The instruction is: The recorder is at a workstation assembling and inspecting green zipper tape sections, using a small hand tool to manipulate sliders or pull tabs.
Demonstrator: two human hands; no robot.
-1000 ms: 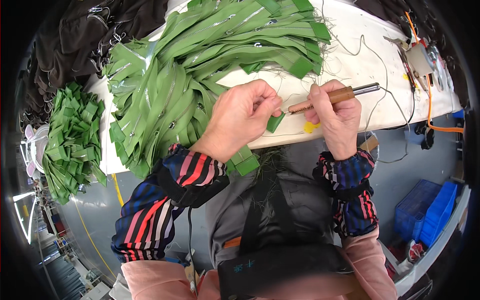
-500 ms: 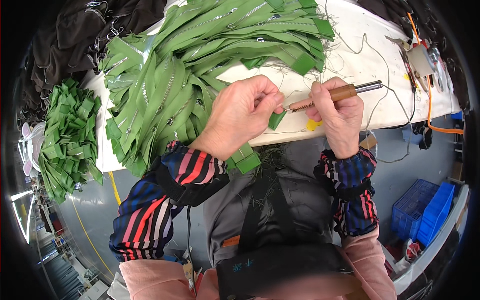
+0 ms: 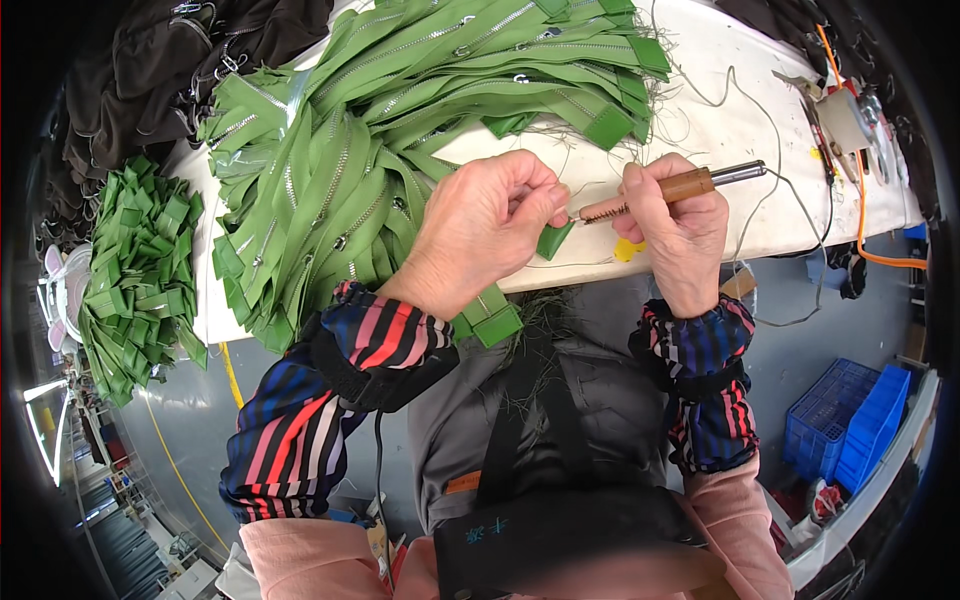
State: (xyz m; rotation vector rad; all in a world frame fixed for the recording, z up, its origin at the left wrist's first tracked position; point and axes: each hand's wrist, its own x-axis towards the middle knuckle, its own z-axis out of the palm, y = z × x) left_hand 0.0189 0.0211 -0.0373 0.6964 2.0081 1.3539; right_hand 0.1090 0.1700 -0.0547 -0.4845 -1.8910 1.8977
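Note:
Between the thumb and fingers of my left hand (image 3: 490, 215) is pinched one end of a green zipper, its square end tab (image 3: 554, 240) poking out below the fingertips. My right hand (image 3: 685, 225) is closed around the wooden handle of a thread burner pen (image 3: 688, 187), which has a coiled metal neck and a cord at its back end. The pen's thin tip points left and sits right by the tab; whether it touches cannot be made out. A large heap of green zippers (image 3: 340, 190) with silver teeth lies behind and left of my left hand.
More green zippers (image 3: 140, 280) hang at the table's left end. Dark garments (image 3: 150, 80) pile up at the far left. Loose thread ends and a thin cord cross the white tabletop (image 3: 740, 110). Tools (image 3: 845, 120) lie at the right. Blue crates (image 3: 830, 415) stand on the floor.

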